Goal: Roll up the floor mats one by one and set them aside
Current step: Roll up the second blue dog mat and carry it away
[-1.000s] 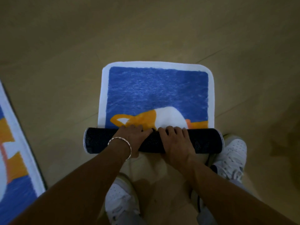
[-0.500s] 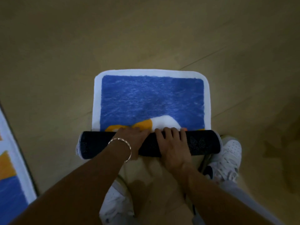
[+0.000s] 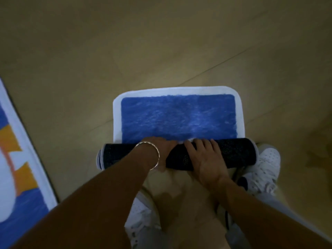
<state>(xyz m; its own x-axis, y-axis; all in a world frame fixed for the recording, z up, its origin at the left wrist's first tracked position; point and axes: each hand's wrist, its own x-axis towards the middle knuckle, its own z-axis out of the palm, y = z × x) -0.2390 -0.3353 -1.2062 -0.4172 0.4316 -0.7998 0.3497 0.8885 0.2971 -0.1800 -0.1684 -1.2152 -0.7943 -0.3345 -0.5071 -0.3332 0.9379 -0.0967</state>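
A blue floor mat point(image 3: 177, 115) with a white border lies on the floor in front of me. Its near part is wound into a dark roll point(image 3: 233, 151), black backing outward, lying crosswise. My left hand point(image 3: 161, 148), with a thin bangle on the wrist, sits on the roll left of centre, its fingers curled over the far side. My right hand point(image 3: 206, 159) presses on top of the roll just right of centre, fingers spread and lying fairly straight. The two hands almost touch. Only the plain blue field of the mat shows beyond the roll.
A second mat point(image 3: 16, 159), blue with orange and white shapes, lies flat at the left edge. My white shoes point(image 3: 265, 164) point(image 3: 142, 212) stand right behind the roll. Tan floor stretches beyond and to the right.
The roll has advanced away from me. The orange and white pattern visible earlier is now wound inside, and the flat part is shorter. Both hands stayed on the roll.
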